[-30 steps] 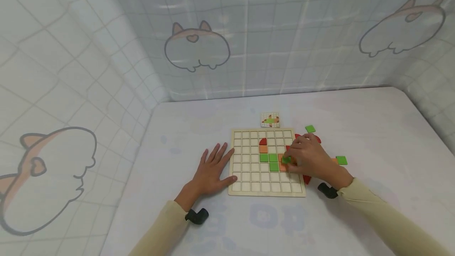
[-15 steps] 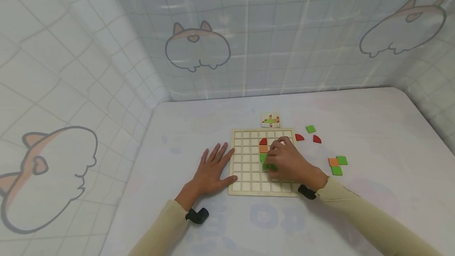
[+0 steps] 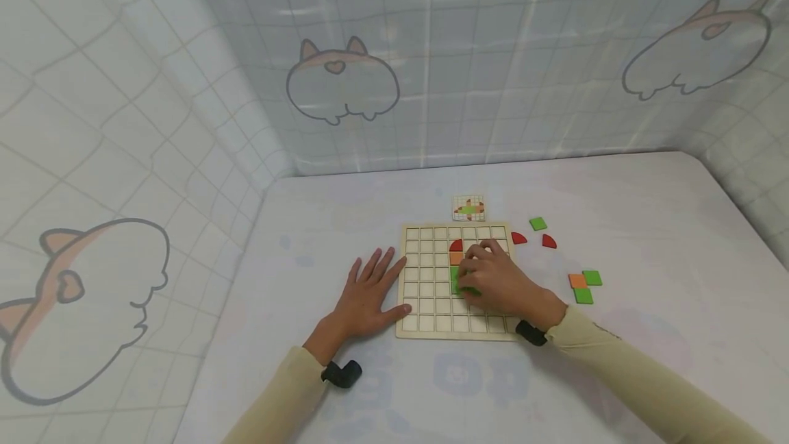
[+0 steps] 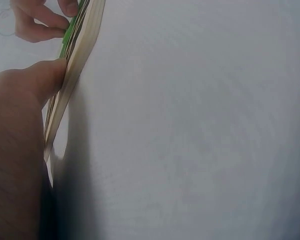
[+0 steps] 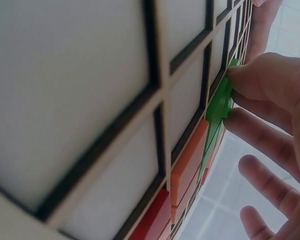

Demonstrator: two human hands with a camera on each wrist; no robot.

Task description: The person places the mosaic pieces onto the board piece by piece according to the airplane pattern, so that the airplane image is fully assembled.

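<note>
My right hand (image 3: 501, 281) is over the middle of a wooden grid board (image 3: 456, 336), pinching a green square tile (image 5: 227, 100) with thumb and finger at a cell. The right wrist view shows its other fingers held away from the board. Left of its fingertips, a red quarter-circle tile (image 3: 456, 245) and an orange square tile (image 3: 456, 258) sit in one column, with green below. The hand hides the tiles to the right. My left hand (image 3: 364, 301) rests with spread fingers beside the board's left edge, its thumb and index finger touching the edge.
Behind the board lies a small pattern card (image 3: 468, 208). To the right are two loose red quarter-circles (image 3: 519, 238), a green square (image 3: 538, 223), and a cluster of an orange square (image 3: 577, 281) with two green squares (image 3: 592, 277). Tile-patterned curtains surround the table.
My right hand has moved left from the board's right side to its middle with the green tile. In the last half second it has shifted only slightly. The left hand stays put.
</note>
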